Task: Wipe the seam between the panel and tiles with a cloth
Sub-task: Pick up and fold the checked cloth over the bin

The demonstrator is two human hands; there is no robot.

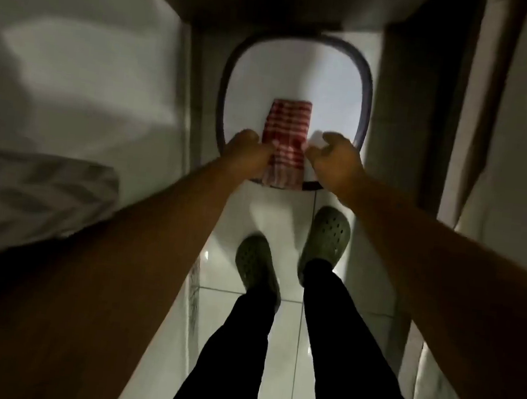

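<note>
A red-and-white checked cloth (287, 127) hangs folded over a white basin with a dark rim (365, 112) that stands on the floor. My left hand (247, 153) grips the cloth's left edge. My right hand (336, 161) pinches its right edge, with a small white patch showing by the thumb. Both arms reach straight forward and down. The white floor tiles (284, 331) meet a pale panel (157, 334) on the left along a seam (194, 293) beside my left foot. The image is dim and blurred.
My feet in green clogs (326, 235) stand on the tiles just behind the basin. A patterned bedsheet (28, 194) lies at the left. Dark brown furniture (404, 116) and a pale wall close in the narrow passage on the right.
</note>
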